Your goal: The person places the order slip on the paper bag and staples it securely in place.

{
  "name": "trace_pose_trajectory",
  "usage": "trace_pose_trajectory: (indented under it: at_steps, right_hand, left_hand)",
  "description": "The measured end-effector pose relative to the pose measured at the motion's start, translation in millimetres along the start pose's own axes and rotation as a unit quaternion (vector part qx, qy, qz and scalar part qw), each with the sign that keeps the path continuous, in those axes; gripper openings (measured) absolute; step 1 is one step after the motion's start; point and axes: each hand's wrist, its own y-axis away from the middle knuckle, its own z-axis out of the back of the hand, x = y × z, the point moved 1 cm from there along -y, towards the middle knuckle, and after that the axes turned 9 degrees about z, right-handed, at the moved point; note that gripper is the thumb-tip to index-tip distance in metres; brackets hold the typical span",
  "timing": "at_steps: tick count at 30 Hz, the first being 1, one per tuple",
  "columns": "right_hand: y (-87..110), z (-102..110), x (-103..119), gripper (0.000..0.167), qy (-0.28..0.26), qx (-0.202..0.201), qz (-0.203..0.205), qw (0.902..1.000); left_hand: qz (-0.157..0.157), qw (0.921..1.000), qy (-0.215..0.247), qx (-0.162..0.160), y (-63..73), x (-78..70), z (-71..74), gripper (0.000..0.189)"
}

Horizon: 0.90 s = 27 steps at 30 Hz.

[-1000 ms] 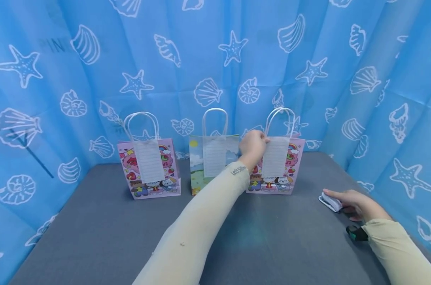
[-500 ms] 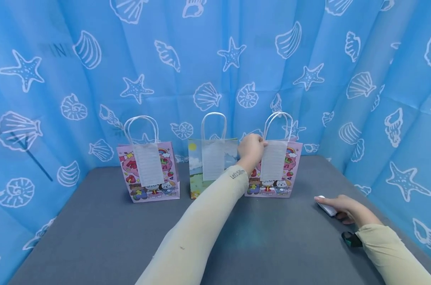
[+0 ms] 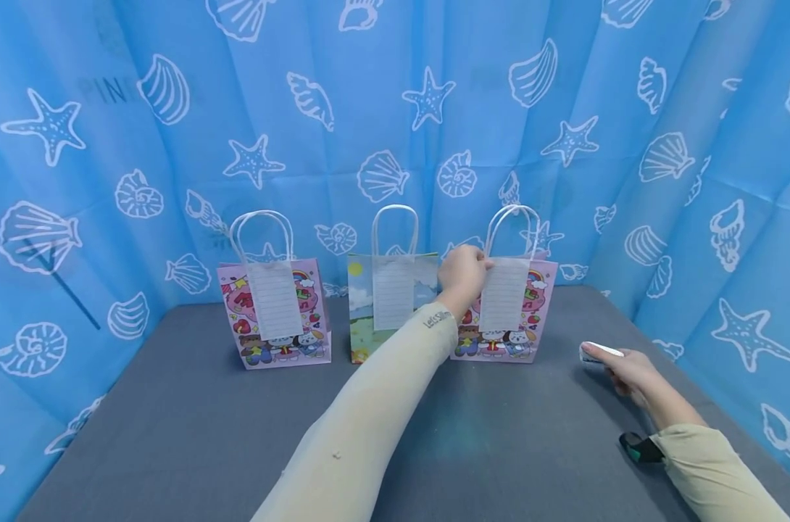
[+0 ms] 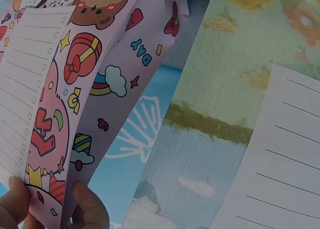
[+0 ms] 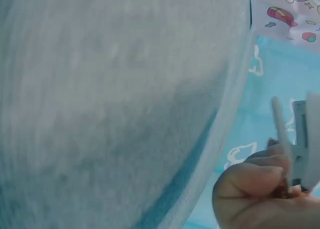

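My left hand pinches the upper left edge of the right pink cartoon gift bag. A lined paper sheet lies against that bag's front, below the white handle. In the left wrist view the thumb and fingertips grip the bag's top edge and the paper together. Off to the right and apart from the bag, my right hand holds a small white stapler above the table. The right wrist view shows the stapler partly, cut by the frame edge, with its arms apart.
Left of that bag stand a green-and-blue landscape gift bag and another pink gift bag, each with lined paper on its front. A grey cloth covers the table. Blue shell-patterned curtain hangs behind and at the sides.
The right hand has turned the stapler over and lifted it slightly, shifting a little left. The left hand keeps its pinch on the right bag and paper. The head view has tilted slightly.
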Motion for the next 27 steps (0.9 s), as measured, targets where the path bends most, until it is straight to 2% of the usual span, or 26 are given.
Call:
trace_pose_trajectory:
  at_steps: [4,9,13,17,20,23,25,27]
  right_hand:
    - [-0.8,-3,2,0.061,-0.070,-0.025,0.001,0.9973]
    - [-0.4,-5,9,0.054,-0.155,-0.034,-0.001,0.9874]
    - [2.1,-9,18,0.047,-0.206,-0.038,0.014,0.9778]
    - [6.2,-13,29,0.037,-0.275,-0.034,0.032,0.9603]
    - [8.5,-15,35,0.031,-0.302,-0.016,0.037,0.9523]
    - [9.8,-17,40,0.031,-0.302,0.005,0.041,0.9526]
    - [11.1,-19,43,0.038,-0.298,0.024,0.049,0.9532]
    - [12.2,-20,46,0.039,-0.309,0.038,0.051,0.9490]
  left_hand:
    - [0.002,1.0000,0.001,-0.001,-0.5,-0.2,-0.1,0.034]
    - [0.006,1.0000,0.004,0.004,0.6,-0.4,1.2,0.035]
    - [0.009,0.9999,0.000,0.003,0.9,-0.6,2.2,0.032]
    - [0.016,0.9999,0.001,0.000,0.2,-0.3,2.6,0.025]
    - [0.018,0.9998,0.000,-0.002,-0.8,-0.1,2.4,0.028]
    - [0.016,0.9999,0.000,-0.001,-1.2,-0.2,1.8,0.032]
    - [0.016,0.9999,0.000,0.001,-1.2,-0.4,1.4,0.032]
    - [0.016,0.9999,0.001,0.002,-1.2,-0.4,1.3,0.028]
